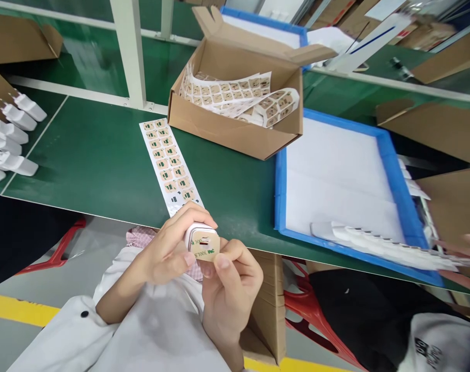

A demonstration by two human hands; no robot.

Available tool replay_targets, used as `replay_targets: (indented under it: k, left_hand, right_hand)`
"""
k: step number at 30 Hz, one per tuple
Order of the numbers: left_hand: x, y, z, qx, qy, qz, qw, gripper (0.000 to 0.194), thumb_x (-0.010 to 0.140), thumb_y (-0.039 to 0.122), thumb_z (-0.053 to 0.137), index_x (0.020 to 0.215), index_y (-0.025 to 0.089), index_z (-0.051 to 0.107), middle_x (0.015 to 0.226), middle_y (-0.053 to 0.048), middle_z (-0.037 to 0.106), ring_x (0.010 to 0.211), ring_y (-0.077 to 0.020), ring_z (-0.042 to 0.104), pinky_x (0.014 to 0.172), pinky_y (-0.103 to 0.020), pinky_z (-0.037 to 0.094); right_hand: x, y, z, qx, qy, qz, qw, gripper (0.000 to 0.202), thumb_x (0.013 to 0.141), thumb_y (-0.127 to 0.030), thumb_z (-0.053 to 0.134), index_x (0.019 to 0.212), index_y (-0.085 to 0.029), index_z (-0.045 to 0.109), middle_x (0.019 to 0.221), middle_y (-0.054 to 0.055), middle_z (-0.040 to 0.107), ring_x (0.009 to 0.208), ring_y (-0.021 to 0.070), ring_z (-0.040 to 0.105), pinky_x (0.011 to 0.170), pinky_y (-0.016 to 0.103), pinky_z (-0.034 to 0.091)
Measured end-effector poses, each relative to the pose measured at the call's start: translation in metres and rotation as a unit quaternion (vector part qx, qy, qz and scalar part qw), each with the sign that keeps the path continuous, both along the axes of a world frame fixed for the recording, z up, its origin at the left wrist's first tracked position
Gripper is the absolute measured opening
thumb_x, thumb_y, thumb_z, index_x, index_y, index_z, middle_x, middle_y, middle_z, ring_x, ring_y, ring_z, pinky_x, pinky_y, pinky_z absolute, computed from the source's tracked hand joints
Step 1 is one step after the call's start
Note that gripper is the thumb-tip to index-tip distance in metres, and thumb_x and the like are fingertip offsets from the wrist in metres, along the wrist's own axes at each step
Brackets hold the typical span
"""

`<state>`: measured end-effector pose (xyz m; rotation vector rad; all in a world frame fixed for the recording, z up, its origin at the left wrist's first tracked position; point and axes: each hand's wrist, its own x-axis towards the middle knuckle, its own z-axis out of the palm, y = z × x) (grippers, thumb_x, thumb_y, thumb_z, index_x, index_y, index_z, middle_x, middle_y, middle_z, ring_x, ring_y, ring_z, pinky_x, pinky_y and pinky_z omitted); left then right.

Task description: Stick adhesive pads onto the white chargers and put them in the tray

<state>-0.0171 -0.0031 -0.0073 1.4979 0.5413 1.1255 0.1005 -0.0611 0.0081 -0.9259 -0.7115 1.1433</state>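
As the adapter seems light and rigid, hold its sides; left hand clasps these, right hand pinches its end-face sticker.

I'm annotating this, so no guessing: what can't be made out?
In the head view:
White plastic block with a tan sticker: far side, turned away.
White sheet of tan stickers: lower end, partly behind the left hand.
White plugs with metal pins: some cut by the left edge.
Row of white plastic pieces at right: too blurred to count.

Green workbench, yellow-striped grey floor
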Motion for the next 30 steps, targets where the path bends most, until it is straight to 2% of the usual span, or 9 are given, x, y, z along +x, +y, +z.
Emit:
replay_targets:
  k: [10, 16, 24, 30]
  left_hand:
    - [-0.0006, 0.0002, 0.0004, 0.009, 0.013, 0.005, 1.0, 0.043, 0.097, 0.061, 0.056, 0.119, 0.024, 0.059, 0.108, -0.007, 0.058, 0.096, -0.0258, 0.056, 0.086, -0.041, 0.049]
    - [-0.0017, -0.0024, 0.0044, -0.024, 0.026, 0.017, 0.999, 0.05, 0.095, 0.069, 0.054, 0.117, 0.024, 0.059, 0.108, -0.008, 0.059, 0.095, -0.0273, 0.057, 0.087, -0.043, 0.051]
    - [-0.0025, 0.001, 0.0041, -0.012, 0.017, 0.008, 1.0, 0.045, 0.096, 0.065, 0.055, 0.117, 0.025, 0.058, 0.107, -0.006, 0.056, 0.093, -0.0249, 0.057, 0.084, -0.041, 0.05]
    - [-0.0023, 0.0014, 0.0048, -0.026, 0.015, 0.011, 0.999, 0.048, 0.095, 0.067, 0.057, 0.117, 0.024, 0.059, 0.107, -0.006, 0.057, 0.088, -0.0234, 0.057, 0.081, -0.04, 0.051]
  right_hand:
    - [-0.0016, -0.001, 0.0005, -0.006, 0.003, -0.001, 1.0, 0.041, 0.094, -0.038, 0.078, 0.065, -0.022, 0.054, 0.055, -0.005, 0.047, 0.052, 0.0116, 0.041, 0.051, 0.026, 0.033]
    - [-0.003, -0.0007, 0.0023, -0.023, -0.021, -0.01, 0.999, 0.045, 0.092, -0.044, 0.078, 0.063, -0.023, 0.051, 0.054, -0.005, 0.046, 0.051, 0.012, 0.042, 0.051, 0.027, 0.033]
    - [-0.0032, 0.0043, -0.0015, 0.0, 0.0, -0.001, 1.0, 0.042, 0.094, -0.038, 0.078, 0.064, -0.022, 0.053, 0.054, -0.006, 0.049, 0.051, 0.0107, 0.042, 0.053, 0.026, 0.036]
    - [-0.0012, 0.0052, 0.0007, -0.027, -0.026, -0.007, 0.999, 0.046, 0.092, -0.045, 0.079, 0.063, -0.023, 0.05, 0.052, -0.006, 0.047, 0.05, 0.0115, 0.042, 0.051, 0.026, 0.034]
